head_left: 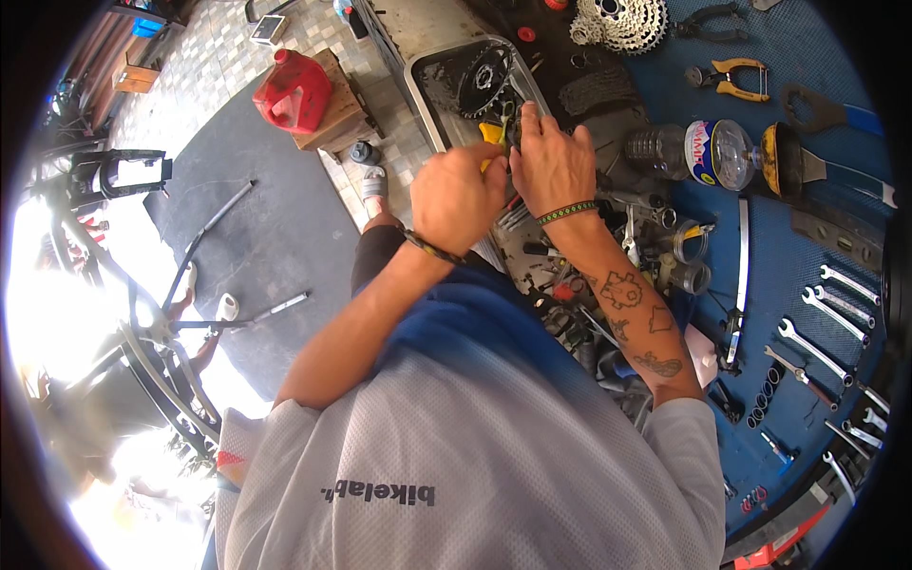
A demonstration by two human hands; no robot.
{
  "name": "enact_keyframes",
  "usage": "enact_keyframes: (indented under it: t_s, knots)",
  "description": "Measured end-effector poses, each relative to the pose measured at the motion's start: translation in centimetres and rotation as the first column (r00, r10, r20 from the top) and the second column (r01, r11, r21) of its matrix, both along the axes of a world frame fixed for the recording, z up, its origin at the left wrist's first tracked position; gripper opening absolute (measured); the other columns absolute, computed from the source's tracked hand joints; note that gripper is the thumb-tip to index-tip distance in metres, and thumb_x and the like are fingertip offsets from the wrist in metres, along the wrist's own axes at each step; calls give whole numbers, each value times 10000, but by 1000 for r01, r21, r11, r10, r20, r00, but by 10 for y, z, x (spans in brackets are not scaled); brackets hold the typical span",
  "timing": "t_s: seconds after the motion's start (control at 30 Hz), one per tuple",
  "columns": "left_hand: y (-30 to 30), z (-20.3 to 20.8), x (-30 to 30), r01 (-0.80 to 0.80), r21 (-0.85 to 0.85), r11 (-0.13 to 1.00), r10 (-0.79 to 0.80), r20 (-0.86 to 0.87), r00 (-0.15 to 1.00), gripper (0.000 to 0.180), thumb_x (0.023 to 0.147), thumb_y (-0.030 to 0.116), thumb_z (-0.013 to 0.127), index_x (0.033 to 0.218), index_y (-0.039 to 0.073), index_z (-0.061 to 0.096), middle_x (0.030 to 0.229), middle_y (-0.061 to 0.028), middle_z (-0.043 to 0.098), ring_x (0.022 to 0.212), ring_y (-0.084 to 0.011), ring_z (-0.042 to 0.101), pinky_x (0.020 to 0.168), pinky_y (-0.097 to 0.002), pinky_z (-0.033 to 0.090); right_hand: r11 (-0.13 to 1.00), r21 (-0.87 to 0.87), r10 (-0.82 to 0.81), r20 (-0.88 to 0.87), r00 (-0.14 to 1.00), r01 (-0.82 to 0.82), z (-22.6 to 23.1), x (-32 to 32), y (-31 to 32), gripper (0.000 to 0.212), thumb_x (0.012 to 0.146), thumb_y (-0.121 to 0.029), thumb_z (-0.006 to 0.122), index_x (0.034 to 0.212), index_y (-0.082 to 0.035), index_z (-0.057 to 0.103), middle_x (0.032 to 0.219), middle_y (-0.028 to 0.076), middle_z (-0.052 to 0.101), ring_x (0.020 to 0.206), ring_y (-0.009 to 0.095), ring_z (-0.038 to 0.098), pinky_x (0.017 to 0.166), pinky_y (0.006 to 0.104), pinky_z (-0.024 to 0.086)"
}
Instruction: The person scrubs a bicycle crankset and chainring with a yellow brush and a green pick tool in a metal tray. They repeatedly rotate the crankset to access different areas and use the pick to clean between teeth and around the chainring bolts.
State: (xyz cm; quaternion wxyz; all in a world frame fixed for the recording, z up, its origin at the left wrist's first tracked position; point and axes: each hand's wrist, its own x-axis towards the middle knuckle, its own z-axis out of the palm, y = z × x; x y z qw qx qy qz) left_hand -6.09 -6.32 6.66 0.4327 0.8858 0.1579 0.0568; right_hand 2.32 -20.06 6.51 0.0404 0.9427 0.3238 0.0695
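Observation:
Both of my hands are close together above the near part of a shallow metal tray (415, 87). My left hand (458, 198) is curled closed, its thumb and forefinger at a small yellow piece (491, 132). My right hand (554, 163) faces it with bent fingers around something small and dark, mostly hidden by the fingers. Whether both hands grip one and the same thing cannot be made out. Just beyond my fingers, a black bicycle crankset with a chainring (483, 84) lies in the tray.
A red jug (293, 92) stands on a wooden block (347, 109) at left. Right of my hands lie a plastic bottle (673, 152), a cassette (622, 24), yellow-handled pliers (741, 80) and several wrenches (815, 350) on a blue mat (703, 294). A bicycle frame (123, 294) is far left.

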Motion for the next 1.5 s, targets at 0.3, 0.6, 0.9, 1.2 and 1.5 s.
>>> enact_keyframes:
  t_s: [0.3, 0.6, 0.9, 1.2, 1.5]
  knots:
    - [3, -37, -11, -70, -102, 992, 73, 24, 997, 280, 1027, 246, 706, 1210, 67, 819, 690, -162, 738, 603, -310, 736, 583, -456, 553, 999, 36, 2, -23, 1000, -1, 3, -1, 0, 508, 950, -196, 742, 1393, 44, 682, 984, 111, 770, 804, 253, 770, 880, 422, 500]
    - [-9, -36, -2, 80, 376, 923, -79, -19, 997, 281, 1076, 236, 623, 1290, 119, 762, 686, -185, 727, 598, -422, 720, 550, -544, 568, 1000, 14, -4, -43, 999, 4, 8, 2, 2, 540, 945, -242, 779, 1393, 44, 678, 994, 115, 777, 829, 259, 758, 873, 417, 506]
    - [32, 9, -26, -9, 180, 984, 14, -25, 1000, 256, 1027, 330, 710, 1219, 214, 833, 740, -180, 749, 725, -411, 752, 681, -514, 597, 993, 62, -83, -192, 978, 96, 22, 26, -11, 530, 909, -282, 844, 1340, -5, 709, 1021, 123, 787, 957, 287, 772, 936, 445, 530]
    - [84, -53, 46, 200, 546, 813, -94, -216, 972, 264, 1032, 341, 679, 1231, 249, 825, 927, -189, 799, 883, -407, 784, 760, -538, 618, 998, 38, 57, -189, 980, -51, 49, 64, -15, 280, 899, -234, 822, 1126, -72, 795, 1042, 119, 800, 1032, 287, 773, 994, 455, 520]
    - [134, -26, 53, 317, 445, 838, -387, 74, 919, 250, 1058, 243, 702, 1299, 209, 760, 1127, -60, 795, 953, -360, 768, 743, -486, 602, 957, -256, 42, -339, 940, -136, 83, 103, 12, 306, 933, -271, 819, 1099, -14, 805, 1125, 185, 809, 1099, 330, 769, 1120, 509, 513]
